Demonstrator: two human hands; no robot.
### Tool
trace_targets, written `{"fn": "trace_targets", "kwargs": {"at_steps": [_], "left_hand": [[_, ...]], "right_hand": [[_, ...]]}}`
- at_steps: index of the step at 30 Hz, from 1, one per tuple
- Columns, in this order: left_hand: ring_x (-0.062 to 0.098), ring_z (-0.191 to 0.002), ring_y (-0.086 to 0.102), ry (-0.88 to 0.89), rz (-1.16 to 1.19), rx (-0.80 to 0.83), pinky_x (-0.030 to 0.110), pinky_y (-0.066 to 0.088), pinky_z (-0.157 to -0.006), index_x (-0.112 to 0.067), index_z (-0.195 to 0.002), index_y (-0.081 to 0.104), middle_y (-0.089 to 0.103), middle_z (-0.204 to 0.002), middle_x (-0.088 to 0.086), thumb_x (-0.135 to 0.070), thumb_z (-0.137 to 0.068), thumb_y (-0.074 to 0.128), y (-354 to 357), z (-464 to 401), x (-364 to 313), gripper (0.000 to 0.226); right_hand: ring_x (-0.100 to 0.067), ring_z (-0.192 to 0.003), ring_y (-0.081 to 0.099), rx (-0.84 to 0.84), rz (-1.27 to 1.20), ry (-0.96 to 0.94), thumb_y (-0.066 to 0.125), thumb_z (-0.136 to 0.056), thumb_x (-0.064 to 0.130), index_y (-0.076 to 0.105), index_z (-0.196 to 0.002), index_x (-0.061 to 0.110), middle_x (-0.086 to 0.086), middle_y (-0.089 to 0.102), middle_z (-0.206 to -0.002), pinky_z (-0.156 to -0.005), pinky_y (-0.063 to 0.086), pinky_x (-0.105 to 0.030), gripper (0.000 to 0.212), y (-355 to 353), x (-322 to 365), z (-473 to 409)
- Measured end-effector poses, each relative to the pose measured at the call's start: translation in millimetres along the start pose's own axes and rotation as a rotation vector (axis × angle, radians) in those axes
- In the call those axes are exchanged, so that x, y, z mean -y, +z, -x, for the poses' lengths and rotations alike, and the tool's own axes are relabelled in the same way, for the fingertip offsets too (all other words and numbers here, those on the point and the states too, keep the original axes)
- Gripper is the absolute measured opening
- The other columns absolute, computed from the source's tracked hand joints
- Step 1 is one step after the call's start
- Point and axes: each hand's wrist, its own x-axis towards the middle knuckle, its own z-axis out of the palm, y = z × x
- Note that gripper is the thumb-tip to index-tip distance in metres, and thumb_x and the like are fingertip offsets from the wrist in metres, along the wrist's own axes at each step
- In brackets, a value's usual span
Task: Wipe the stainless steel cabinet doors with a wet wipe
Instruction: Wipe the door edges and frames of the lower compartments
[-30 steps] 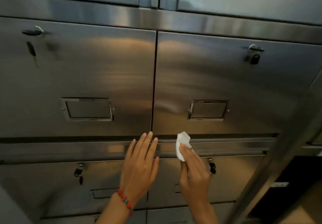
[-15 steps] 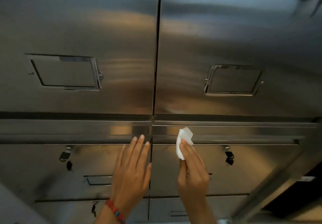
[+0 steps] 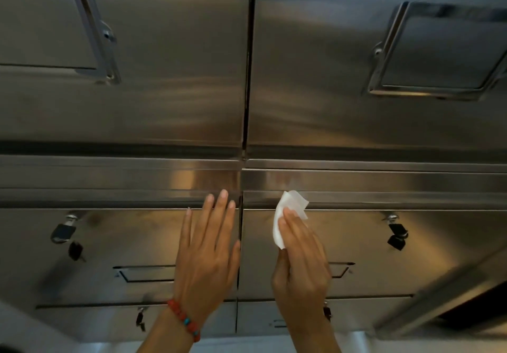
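Wet wipe (image 3: 288,215) under right hand's (image 3: 300,264) fingertips (image 3: 288,214)

Left hand (image 3: 207,254) raised flat with fingers spread; right hand (image 3: 301,263) raised, fingers pinched together.

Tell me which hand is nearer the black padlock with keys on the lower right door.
Right. The right hand, holding the white wet wipe, is on that door, left of the black padlock. The left hand rests flat on the neighbouring door, farther away.
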Motion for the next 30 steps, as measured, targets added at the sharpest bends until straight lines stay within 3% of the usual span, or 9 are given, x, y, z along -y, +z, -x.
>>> {"fn": "trace_targets", "kwargs": {"at_steps": [8,11,17,21,23,27,30], "left_hand": [[0.029,-0.135,0.027,0.001,0.024,-0.009,0.052,0.022,-0.108,-0.002,-0.136,0.033,0.033,-0.143,0.018,-0.025,-0.090,0.036,16.9,6.6,-0.7,0.052],[0.025,-0.140,0.018,-0.021,0.038,-0.006,0.051,0.018,-0.110,-0.003,-0.137,0.032,0.031,-0.144,0.017,-0.028,-0.095,0.029,20.5,8.6,-0.6,0.049],[0.020,-0.144,0.006,-0.032,0.041,-0.011,0.052,0.018,-0.110,-0.004,-0.138,0.030,0.030,-0.145,0.016,-0.029,-0.093,0.032,26.1,9.0,2.6,0.051],[0.024,-0.142,0.013,-0.024,0.053,-0.008,0.052,0.017,-0.111,-0.005,-0.140,0.027,0.028,-0.145,0.015,-0.030,-0.098,0.024,31.1,12.8,3.7,0.049],[0.026,-0.138,0.021,-0.015,0.056,-0.016,0.052,0.018,-0.110,-0.005,-0.140,0.026,0.027,-0.145,0.015,-0.028,-0.096,0.029,33.9,14.9,3.3,0.050],[0.023,-0.143,0.012,-0.022,0.060,-0.037,0.053,0.018,-0.110,-0.005,-0.140,0.025,0.029,-0.146,0.014,-0.024,-0.088,0.039,37.0,16.4,2.1,0.057],[0.027,-0.138,0.022,-0.027,0.070,-0.041,0.053,0.019,-0.110,-0.005,-0.140,0.027,0.031,-0.144,0.014,-0.024,-0.088,0.039,36.5,16.6,0.7,0.056]], "right_hand": [[-0.032,-0.108,0.062,-0.054,0.046,-0.015,0.040,-0.100,0.005,0.067,-0.101,-0.007,-0.020,0.065,-0.111,-0.081,0.055,-0.048,0.030,16.2,0.3,5.7],[-0.029,-0.109,0.062,-0.095,0.042,-0.039,0.039,-0.100,0.005,0.064,-0.104,-0.004,-0.019,0.065,-0.111,-0.083,0.054,-0.048,0.027,18.7,5.4,4.6],[-0.030,-0.112,0.060,-0.120,0.052,-0.076,0.042,-0.101,0.007,0.064,-0.110,-0.002,-0.019,0.063,-0.116,-0.089,0.051,-0.045,0.025,32.2,3.3,-4.9],[-0.027,-0.116,0.057,-0.106,0.070,-0.115,0.046,-0.096,0.002,0.062,-0.109,-0.003,-0.017,0.061,-0.119,-0.090,0.051,-0.045,0.022,40.2,-3.4,-6.8],[-0.026,-0.118,0.057,-0.106,0.084,-0.137,0.049,-0.092,0.000,0.062,-0.110,-0.002,-0.016,0.061,-0.120,-0.091,0.050,-0.043,0.022,42.0,-6.1,-6.0],[-0.024,-0.119,0.055,-0.119,0.127,-0.160,0.045,-0.098,0.005,0.064,-0.111,0.001,-0.013,0.062,-0.120,-0.097,0.045,-0.039,0.023,44.1,-8.5,-4.1],[-0.023,-0.121,0.054,-0.124,0.144,-0.161,0.042,-0.100,0.007,0.064,-0.111,0.003,-0.012,0.061,-0.122,-0.101,0.041,-0.037,0.025,47.2,-9.2,-2.2]]}}
